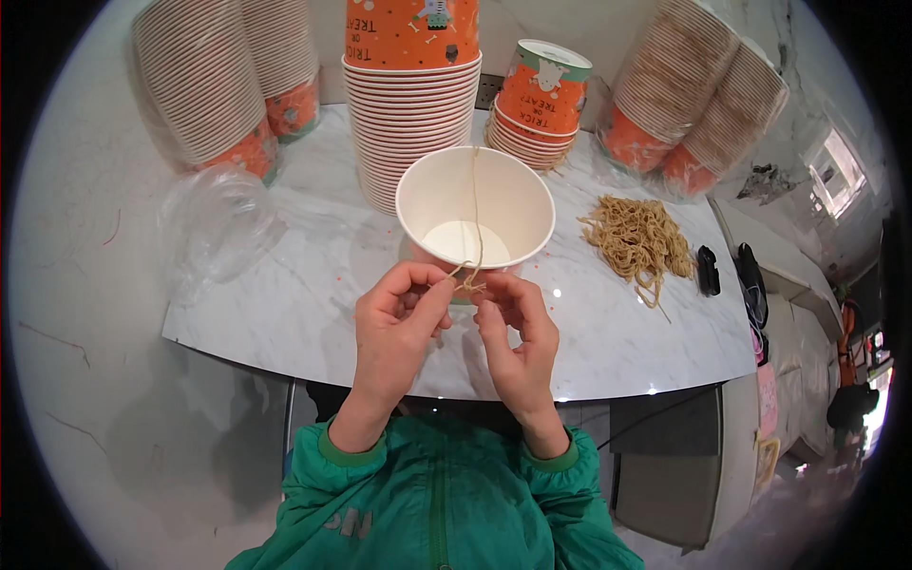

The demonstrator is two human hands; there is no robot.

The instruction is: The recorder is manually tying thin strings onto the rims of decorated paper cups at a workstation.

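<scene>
A white-lined paper bucket (429, 204) stands upright at the near middle of the marble-patterned table, its mouth facing up. A strand of tan twine (478, 209) runs from its far rim down across the opening to the near rim, where it bunches in a loose loop or knot. My left hand (394, 313) is closed, pinching the twine between thumb and forefinger just outside the near rim. On the other side of the knot my right hand (522, 337) has curled fingers, with thumb and forefinger at the twine's short ends. My hands partly hide the bucket's outer front.
Behind the bucket rises a tall stack of orange buckets (410, 114), beside a shorter upturned stack (541, 95). Wrapped bucket stacks stand back left (204, 85) and back right (674, 95). Clear plastic wrap (218, 218) lies left; a twine pile (641, 242) and a small black object (708, 271) lie right.
</scene>
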